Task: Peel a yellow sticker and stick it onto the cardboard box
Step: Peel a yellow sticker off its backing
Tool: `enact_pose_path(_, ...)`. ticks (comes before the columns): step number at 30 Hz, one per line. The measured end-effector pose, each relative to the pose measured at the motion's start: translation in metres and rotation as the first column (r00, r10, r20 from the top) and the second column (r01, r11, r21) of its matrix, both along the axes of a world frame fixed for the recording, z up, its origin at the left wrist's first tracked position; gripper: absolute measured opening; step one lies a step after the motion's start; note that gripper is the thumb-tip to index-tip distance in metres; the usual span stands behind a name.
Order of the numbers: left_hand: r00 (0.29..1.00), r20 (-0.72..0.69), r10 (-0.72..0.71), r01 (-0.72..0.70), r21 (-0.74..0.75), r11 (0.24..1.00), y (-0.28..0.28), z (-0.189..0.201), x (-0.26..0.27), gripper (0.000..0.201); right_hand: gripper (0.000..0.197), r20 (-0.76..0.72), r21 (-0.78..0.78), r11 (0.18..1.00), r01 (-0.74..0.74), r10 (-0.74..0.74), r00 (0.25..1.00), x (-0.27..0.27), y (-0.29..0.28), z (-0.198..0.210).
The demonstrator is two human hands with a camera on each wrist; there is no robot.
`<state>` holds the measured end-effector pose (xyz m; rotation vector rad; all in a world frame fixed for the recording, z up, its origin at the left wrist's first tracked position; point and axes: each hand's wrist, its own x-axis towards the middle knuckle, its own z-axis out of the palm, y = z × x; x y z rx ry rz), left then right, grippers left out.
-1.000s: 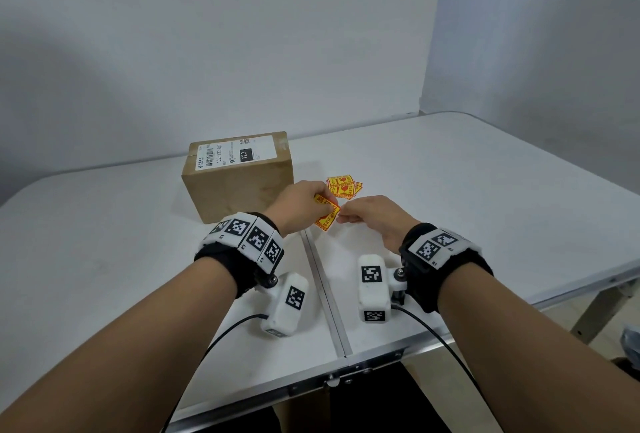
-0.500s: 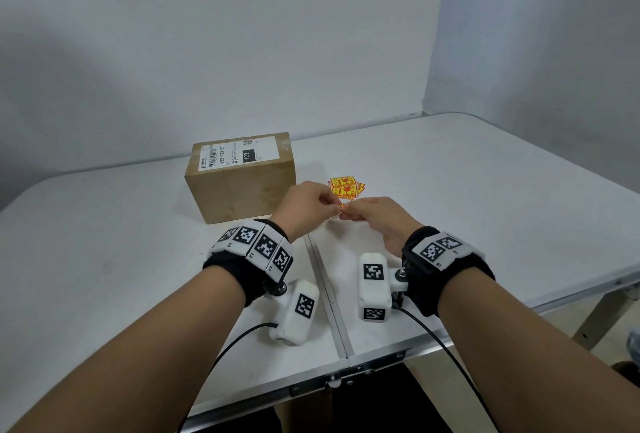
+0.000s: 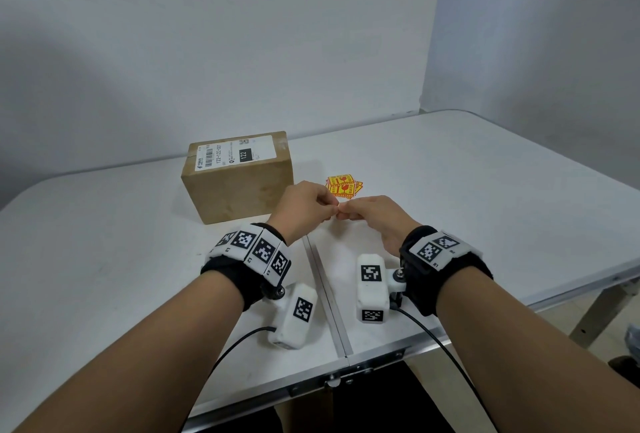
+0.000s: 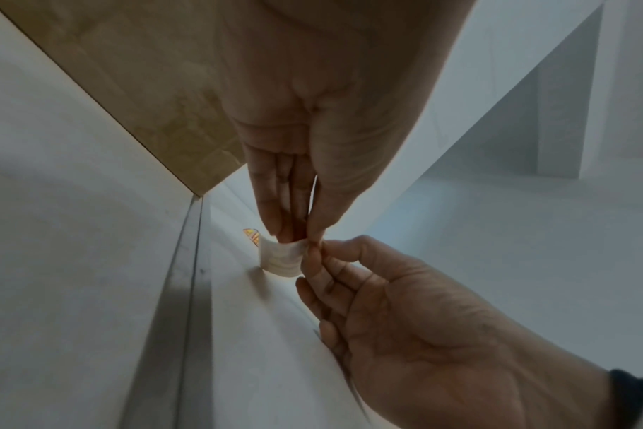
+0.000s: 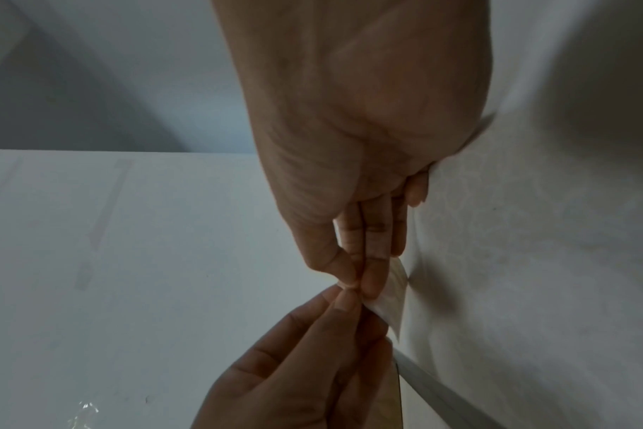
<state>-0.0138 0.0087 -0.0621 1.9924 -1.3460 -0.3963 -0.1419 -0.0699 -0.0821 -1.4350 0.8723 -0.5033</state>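
Observation:
The brown cardboard box (image 3: pixel 239 183) with a white shipping label stands on the white table (image 3: pixel 485 207), just left of my hands. My left hand (image 3: pixel 330 210) and right hand (image 3: pixel 344 214) meet fingertip to fingertip in front of it. Both pinch one yellow sticker (image 4: pixel 280 259), which shows its white backing in the left wrist view. The left hand (image 4: pixel 298 235) holds its top edge, and the right hand (image 4: pixel 317 255) pinches its right corner. In the right wrist view the sticker (image 5: pixel 395 299) hangs beside the right hand (image 5: pixel 357 286). The head view hides it behind the fingers.
A small pile of yellow-and-red stickers (image 3: pixel 343 186) lies on the table just beyond my hands, right of the box. A metal seam (image 3: pixel 325 290) runs down the table's middle between my wrists. The table's front edge (image 3: pixel 346 373) is near my forearms.
A second ago the sticker showed its yellow face between my hands. It has since turned and is hidden by my fingertips, which have drawn together. Box and pile have not moved.

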Motion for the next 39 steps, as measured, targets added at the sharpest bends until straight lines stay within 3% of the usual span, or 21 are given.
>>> enact_pose_path(13, 0.978, 0.206, -0.036, 0.023, 0.061, 0.998, 0.000, 0.010, -0.010, 0.018, 0.016, -0.009, 0.006, 1.000, 0.019, -0.019, 1.000, -0.003, 0.005, 0.008)
enact_pose_path(19, 0.996, 0.084, -0.035, 0.032, 0.034, 0.999, -0.001, 0.008, -0.007, 0.016, 0.014, -0.023, -0.015, 1.000, 0.017, -0.018, 1.000, -0.004, 0.004, 0.007)
enact_pose_path(34, 0.948, 0.311, -0.069, 0.039, 0.100, 0.994, -0.003, 0.013, -0.013, 0.019, 0.012, -0.028, 0.006, 0.999, 0.039, -0.039, 0.999, -0.004, 0.007, 0.011)
enact_pose_path(39, 0.965, 0.249, -0.076, 0.057, 0.081, 0.995, -0.002, 0.012, -0.013, 0.018, 0.010, -0.033, -0.018, 0.999, 0.034, -0.035, 0.999, -0.004, 0.004, 0.009)
